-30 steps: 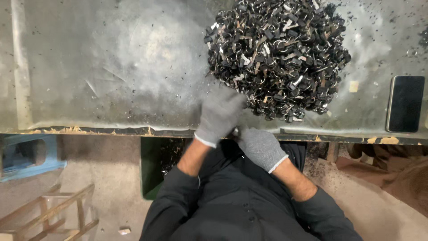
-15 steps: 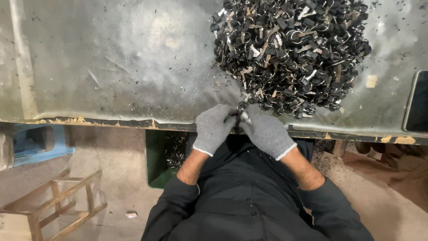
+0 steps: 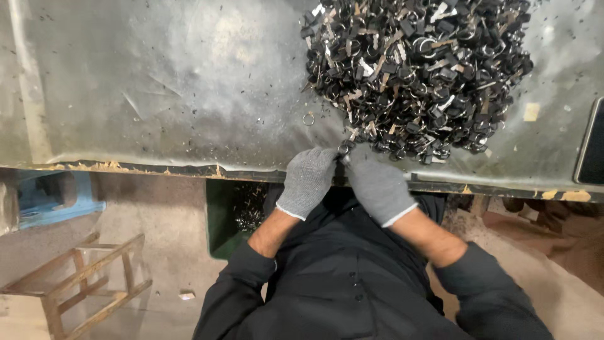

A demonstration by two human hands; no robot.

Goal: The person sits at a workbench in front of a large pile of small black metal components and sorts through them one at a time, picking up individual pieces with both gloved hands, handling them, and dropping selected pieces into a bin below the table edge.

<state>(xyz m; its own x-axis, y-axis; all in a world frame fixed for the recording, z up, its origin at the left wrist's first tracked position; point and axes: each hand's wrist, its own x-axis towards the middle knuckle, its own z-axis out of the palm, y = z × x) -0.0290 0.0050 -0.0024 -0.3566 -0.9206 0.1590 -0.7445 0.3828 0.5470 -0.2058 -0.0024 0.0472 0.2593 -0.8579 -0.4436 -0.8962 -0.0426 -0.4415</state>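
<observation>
**A:** Your left hand [image 3: 308, 181] and right hand [image 3: 377, 186], both in grey knit gloves, meet at the near edge of the tabletop [image 3: 157, 94]. Between the fingertips you pinch one small dark piece with a ring [image 3: 344, 148] on it; both hands are clenched on that same part, thumbs and forefingers pressed together.

**B:** And the step in hand?

**A:** As I judge it, you are working a single piece with both hands, just clear of the heap of black and metal parts [image 3: 415, 69]. The heap fills the far right of the tabletop and its near fringe almost touches your knuckles. Whether you are pulling the ring off or fitting it on, I cannot tell; the fingers cover the joint.

**B:** What would the next move call for?

**A:** A firm, small twist or pull at the fingertips, I think, with your wrists kept low over the edge so the piece does not drop into the green bin [image 3: 233, 214] below.

**B:** And your pose?

**A:** Forearms come up from your dark jacket [image 3: 352, 296] and converge, wrists bent towards each other. One loose ring [image 3: 308, 118] lies alone left of the heap. A dark phone [image 3: 591, 141] sits at the right edge, a wooden frame [image 3: 82, 277] on the floor lower left.
</observation>
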